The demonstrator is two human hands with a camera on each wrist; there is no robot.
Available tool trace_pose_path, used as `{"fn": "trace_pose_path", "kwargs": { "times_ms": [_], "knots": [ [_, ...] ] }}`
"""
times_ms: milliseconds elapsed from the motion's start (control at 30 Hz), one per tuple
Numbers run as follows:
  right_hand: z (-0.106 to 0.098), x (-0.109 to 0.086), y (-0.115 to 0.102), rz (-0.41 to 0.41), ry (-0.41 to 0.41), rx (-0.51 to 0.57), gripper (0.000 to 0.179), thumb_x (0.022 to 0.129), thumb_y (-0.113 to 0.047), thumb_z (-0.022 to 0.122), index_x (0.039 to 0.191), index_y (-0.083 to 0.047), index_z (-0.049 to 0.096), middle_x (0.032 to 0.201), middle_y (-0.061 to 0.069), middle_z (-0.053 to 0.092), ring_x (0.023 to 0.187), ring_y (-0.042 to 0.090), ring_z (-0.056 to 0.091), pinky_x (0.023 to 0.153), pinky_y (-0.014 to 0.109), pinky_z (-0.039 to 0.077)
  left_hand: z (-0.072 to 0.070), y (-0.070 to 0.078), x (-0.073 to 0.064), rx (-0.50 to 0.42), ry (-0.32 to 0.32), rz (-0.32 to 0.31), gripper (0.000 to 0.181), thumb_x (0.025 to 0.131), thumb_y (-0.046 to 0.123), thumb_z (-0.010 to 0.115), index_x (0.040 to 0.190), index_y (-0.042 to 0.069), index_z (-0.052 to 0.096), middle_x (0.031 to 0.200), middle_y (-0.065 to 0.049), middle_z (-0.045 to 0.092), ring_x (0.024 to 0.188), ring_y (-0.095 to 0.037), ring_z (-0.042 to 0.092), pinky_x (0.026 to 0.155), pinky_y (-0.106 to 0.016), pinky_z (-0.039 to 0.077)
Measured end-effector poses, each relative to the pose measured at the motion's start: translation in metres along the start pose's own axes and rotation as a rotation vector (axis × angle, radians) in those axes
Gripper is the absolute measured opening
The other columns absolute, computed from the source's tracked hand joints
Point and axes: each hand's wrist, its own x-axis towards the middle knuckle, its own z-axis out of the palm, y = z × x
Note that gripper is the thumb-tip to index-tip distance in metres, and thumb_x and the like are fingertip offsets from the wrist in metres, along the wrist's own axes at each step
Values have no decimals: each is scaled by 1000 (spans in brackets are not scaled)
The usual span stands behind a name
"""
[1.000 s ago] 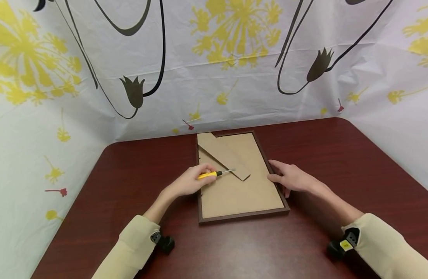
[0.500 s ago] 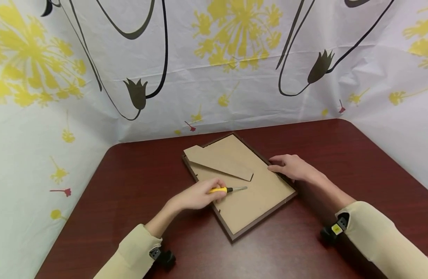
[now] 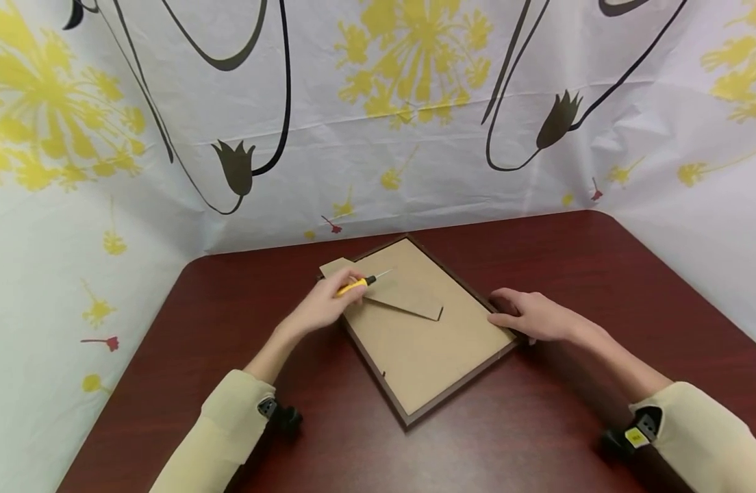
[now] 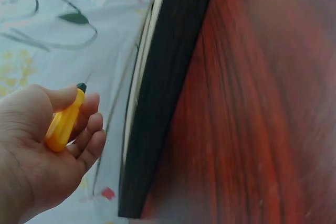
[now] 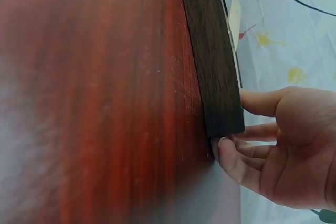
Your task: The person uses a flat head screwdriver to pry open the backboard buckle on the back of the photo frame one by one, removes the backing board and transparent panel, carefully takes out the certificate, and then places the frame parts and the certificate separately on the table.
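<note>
A picture frame (image 3: 463, 386) lies face down and slantwise on the table, its brown backing board (image 3: 424, 359) upward. A cardboard stand leg (image 3: 409, 293) angles across that board. My left hand (image 3: 324, 299) holds a screwdriver (image 3: 352, 287) by its yellow handle, above the frame's left side; its thin shaft points up and to the right. In the left wrist view the screwdriver (image 4: 64, 124) is held between thumb and fingers, apart from the frame's dark edge (image 4: 163, 77). My right hand (image 3: 536, 316) grips the frame's right corner, thumb on top, fingers (image 5: 239, 169) at the corner below.
The dark red wooden table (image 3: 507, 438) extends around the frame on all sides. White sheeting (image 3: 378, 157) with yellow and grey flower prints rises behind the table and at both sides. Small dark metal tabs (image 3: 383, 374) stick up along the frame's inner edge.
The frame has turned, its near end swinging toward me and to the right. My left hand with the screwdriver first came nearer, then moved away up to the frame's left corner. My right hand stayed at the frame's right side.
</note>
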Motion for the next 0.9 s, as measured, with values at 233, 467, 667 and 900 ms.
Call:
{"fn": "trace_pose_path", "kwargs": {
  "times_ms": [233, 467, 667, 900],
  "knots": [
    [3, -15, -2, -29, -45, 27, 50, 104, -24, 59, 140, 6, 44, 74, 4, 55, 50, 18, 56, 48, 34, 51, -4, -17, 6, -2, -53, -61, 23, 107, 19, 53, 125, 6, 56, 90, -10, 67, 83, -23, 61, 75, -35, 48],
    [2, -10, -4, -32, -32, 22, 44, 104, -15, 57, 141, 6, 45, 73, 4, 56, 51, 17, 59, 50, 33, 52, -3, -24, 6, 41, -92, -69, 17, 106, 17, 55, 119, 6, 59, 87, -5, 65, 82, -17, 62, 77, -35, 49],
    [-8, 7, 6, 7, 38, -16, 39, 105, -17, 56, 135, 8, 51, 81, 8, 62, 54, 18, 61, 54, 34, 54, 1, -17, -6, -54, -150, -58, 19, 106, 13, 54, 118, -1, 58, 86, -8, 64, 81, -19, 62, 78, -35, 51],
    [-22, 29, 17, 8, 76, -92, 27, 104, -19, 58, 115, 5, 61, 87, 8, 66, 56, 18, 64, 62, 37, 55, 11, 6, -27, -74, -238, -95, 17, 105, 15, 55, 115, 2, 60, 89, -5, 65, 83, -17, 61, 80, -33, 50]
  ]
}}
